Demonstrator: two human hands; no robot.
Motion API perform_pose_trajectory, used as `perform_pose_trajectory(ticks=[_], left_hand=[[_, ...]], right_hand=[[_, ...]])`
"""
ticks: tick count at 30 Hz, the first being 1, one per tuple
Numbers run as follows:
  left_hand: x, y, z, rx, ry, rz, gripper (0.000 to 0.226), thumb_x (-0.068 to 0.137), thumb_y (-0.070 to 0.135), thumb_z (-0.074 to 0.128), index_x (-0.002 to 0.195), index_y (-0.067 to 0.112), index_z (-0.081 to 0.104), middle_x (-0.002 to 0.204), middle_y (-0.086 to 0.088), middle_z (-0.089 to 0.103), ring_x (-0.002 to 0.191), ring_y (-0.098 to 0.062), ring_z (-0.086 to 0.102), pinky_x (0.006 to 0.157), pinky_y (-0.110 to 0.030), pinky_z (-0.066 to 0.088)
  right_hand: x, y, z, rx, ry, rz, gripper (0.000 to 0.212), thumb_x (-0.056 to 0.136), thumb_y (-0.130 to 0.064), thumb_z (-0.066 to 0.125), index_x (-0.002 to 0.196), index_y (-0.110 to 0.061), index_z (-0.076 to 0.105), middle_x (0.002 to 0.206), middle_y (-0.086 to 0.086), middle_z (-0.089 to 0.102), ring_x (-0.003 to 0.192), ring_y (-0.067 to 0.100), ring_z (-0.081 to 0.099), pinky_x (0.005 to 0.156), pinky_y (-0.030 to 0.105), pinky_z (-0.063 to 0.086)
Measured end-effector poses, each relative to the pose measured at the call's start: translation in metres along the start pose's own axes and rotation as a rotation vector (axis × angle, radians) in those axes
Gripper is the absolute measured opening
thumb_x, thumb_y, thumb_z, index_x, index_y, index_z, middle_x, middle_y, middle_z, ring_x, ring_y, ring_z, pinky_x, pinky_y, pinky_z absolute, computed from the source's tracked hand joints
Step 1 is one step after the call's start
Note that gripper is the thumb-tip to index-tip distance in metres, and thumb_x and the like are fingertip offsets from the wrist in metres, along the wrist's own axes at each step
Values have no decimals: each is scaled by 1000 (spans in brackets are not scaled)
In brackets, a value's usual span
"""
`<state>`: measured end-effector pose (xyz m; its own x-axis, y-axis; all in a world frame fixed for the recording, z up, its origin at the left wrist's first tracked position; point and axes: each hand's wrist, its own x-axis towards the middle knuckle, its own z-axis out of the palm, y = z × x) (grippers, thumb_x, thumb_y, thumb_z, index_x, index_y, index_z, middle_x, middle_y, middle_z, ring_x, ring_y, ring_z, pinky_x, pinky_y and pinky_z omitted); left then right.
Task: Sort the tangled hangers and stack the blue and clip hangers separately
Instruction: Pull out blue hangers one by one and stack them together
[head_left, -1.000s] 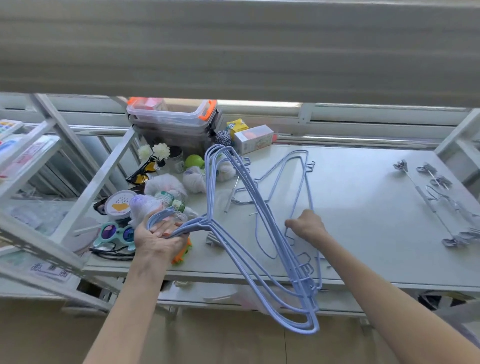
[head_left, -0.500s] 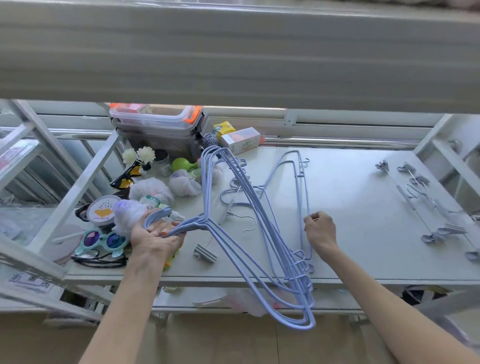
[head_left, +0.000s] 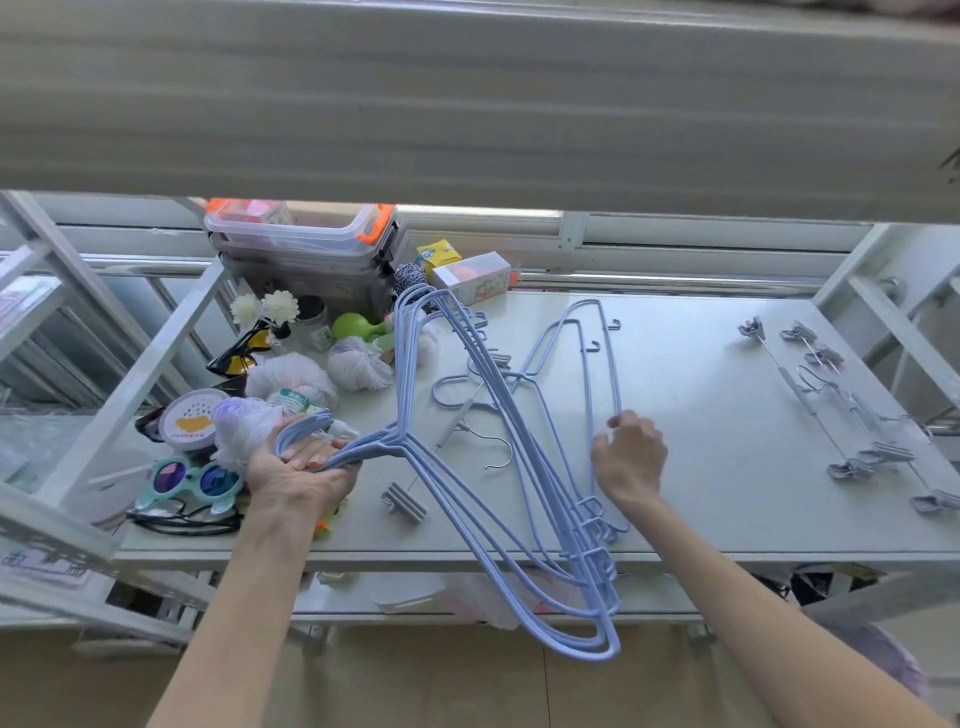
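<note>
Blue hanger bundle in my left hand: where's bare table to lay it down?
Bare tabletop lies between the loose blue hangers your right hand pinches and the clip hangers at the right edge. The left end is crowded: yarn balls, sunglasses.

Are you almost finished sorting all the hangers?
About halfway. Done: several clip hangers lie together at the right of the table. In hand: the left hand holds a bunch of blue hangers, and the right hand pinches a loose blue hanger on the table. Left: another blue hanger and one middle clip hanger, still tangled.
</note>
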<state>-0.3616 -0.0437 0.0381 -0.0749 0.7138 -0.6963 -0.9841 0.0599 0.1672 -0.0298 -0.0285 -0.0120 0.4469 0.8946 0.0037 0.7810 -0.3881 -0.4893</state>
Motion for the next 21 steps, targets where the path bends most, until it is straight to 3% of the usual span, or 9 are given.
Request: perform_pose_trajectory(ticks=[2,5,7,8,9,10,14,17,21], left_hand=[[-5,5,0,9,-5,5,54,96,35,34,44,21,26,37,6,24,38,-9,19,84,-20,39],[-6,21,-1,2,-11,-32,47,97,40,32,57,16,30,63,-1,35,54,-22,22,93,-37,44],[-8,30,-5,-33,16,-13,53,99,41,31,57,12,15,71,17,42,52,-21,3,93,-33,40],[-16,36,-3,-47,-14,-10,28,99,39,32,126,43,25,66,26,44,50,-16,-4,89,-28,41],[-16,42,-6,-59,-6,26,56,99,36,34,49,30,56,52,26,43,42,-13,-2,86,-21,42],[-19,49,-7,-12,-41,33,61,98,31,35,38,25,43,37,18,35,33,-11,7,79,-15,40],[-28,69,-16,31,-4,59,46,75,11,49,35,20,28,31,7,22,27,-7,18,53,-11,32],[-29,79,-21,-11,-31,19,40,70,11,51,40,22,27,30,8,22,25,-8,18,38,-9,35],[-27,88,-25,28,-55,-5,37,65,9,51,42,23,26,29,9,22,23,-8,18,36,-8,31]], right_hand=[[-5,-25,3,185,-129,-60,16,90,-10,54,88,0,66,85,14,67,81,28,63,73,32,48],[-12,-67,12,316,-373,-36,30,89,-11,56,61,-1,59,60,12,63,52,19,60,51,22,45],[-16,-89,25,318,-522,-16,26,86,-8,59,70,12,63,74,27,68,69,34,69,58,32,51],[-19,-98,31,339,-580,6,24,85,-5,61,82,18,65,85,33,69,81,40,70,67,43,57],[-23,-104,36,357,-611,38,26,85,-5,62,92,20,65,93,34,69,87,43,70,75,50,58],[-25,-109,41,343,-622,51,29,86,-8,62,97,19,64,96,34,68,89,42,70,77,50,57],[-36,-125,57,319,-527,66,28,86,-18,63,78,9,60,82,25,64,75,26,60,59,33,42],[-40,-136,70,360,-529,89,21,85,-18,67,76,0,63,79,23,67,69,26,61,64,40,51],[-42,-145,79,438,-599,169,28,78,-6,73,91,18,68,86,30,71,79,40,70,76,53,56]])
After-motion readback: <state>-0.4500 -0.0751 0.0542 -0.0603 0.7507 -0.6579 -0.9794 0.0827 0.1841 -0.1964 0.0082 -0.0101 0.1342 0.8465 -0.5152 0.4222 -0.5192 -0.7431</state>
